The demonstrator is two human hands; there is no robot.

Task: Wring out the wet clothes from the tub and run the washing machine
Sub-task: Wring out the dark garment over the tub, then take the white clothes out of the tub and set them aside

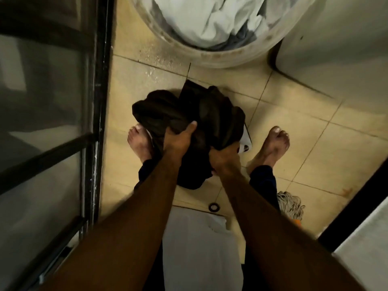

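A bunched dark garment [168, 114] hangs above the tiled floor between my bare feet. My left hand [179, 138] grips its near left side, thumb on top. My right hand [223, 158] clutches the lower right part of the same cloth, fingers curled into it. The round pale tub [189, 53] stands at the top of the view, holding white and grey wet clothes [210, 19]. A white appliance body, possibly the washing machine [336, 38], stands to the right of the tub.
A dark-framed glass door [98, 101] runs along the left. Water drops lie on the floor tiles [155, 59] near the tub. A mop head [290, 204] lies behind my right leg, a small dark ring [213, 207] on the floor, and a white surface [367, 248] at the lower right.
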